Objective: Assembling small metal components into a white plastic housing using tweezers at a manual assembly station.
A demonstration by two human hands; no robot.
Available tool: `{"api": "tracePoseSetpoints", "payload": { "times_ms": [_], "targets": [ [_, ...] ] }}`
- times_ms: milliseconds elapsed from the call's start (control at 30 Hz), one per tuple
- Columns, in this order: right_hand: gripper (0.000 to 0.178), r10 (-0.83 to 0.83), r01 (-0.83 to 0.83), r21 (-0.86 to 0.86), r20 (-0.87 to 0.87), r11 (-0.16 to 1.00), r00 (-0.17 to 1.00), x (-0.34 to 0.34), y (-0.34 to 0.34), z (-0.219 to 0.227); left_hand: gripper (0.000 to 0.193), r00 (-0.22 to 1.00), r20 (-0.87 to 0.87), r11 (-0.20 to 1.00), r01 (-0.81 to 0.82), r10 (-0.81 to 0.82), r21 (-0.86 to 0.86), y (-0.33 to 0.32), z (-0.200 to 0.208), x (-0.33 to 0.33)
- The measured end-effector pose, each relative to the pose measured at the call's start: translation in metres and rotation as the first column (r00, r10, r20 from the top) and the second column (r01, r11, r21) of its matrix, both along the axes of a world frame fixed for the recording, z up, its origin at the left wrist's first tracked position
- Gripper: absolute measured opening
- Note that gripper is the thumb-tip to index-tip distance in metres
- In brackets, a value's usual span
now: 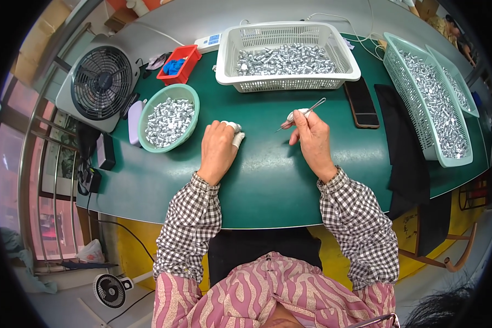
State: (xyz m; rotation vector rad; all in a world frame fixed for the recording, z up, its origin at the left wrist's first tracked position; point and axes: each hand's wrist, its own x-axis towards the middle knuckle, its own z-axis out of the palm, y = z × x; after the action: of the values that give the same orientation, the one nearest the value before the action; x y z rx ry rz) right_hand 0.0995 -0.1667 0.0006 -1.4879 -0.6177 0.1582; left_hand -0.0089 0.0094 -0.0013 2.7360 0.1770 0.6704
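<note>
My right hand (314, 139) grips a thin metal pick with a looped end (317, 104), its loop pointing up and right and its fine tip down and left. White covering wraps a fingertip of that hand. Across from it, my left hand (217, 147) rests at the table with fingers curled together. White finger covers sit on its thumb and forefinger; whatever lies between them, if anything, is hidden. Closest to the left hand stands a pale green bowl (193, 130) filled with small silvery metal parts (169, 121).
A white basket (290, 83) of metal parts stands at the back. Green baskets (429, 136) of such parts line the right, beside a black cloth (402, 147) and a phone (362, 104). At left are a fan (104, 82), a red bin (188, 68) and a lilac case (135, 123).
</note>
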Motion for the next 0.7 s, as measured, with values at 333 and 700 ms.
{"api": "tracePoseSetpoints", "payload": {
  "times_ms": [333, 700],
  "targets": [
    [0.026, -0.028, 0.027, -0.004, -0.044, 1.0, 0.999, 0.007, -0.002, -0.003, 0.027, 0.955, 0.184, -0.316, 0.104, -0.233, -0.943, 0.006, 0.008, -0.001],
    [0.027, -0.045, 0.045, -0.002, -0.129, 0.999, 0.991, 0.037, 0.001, -0.019, 0.026, 0.962, 0.18, -0.287, 0.117, -0.204, -0.951, 0.006, 0.005, -0.003]
  ]
}}
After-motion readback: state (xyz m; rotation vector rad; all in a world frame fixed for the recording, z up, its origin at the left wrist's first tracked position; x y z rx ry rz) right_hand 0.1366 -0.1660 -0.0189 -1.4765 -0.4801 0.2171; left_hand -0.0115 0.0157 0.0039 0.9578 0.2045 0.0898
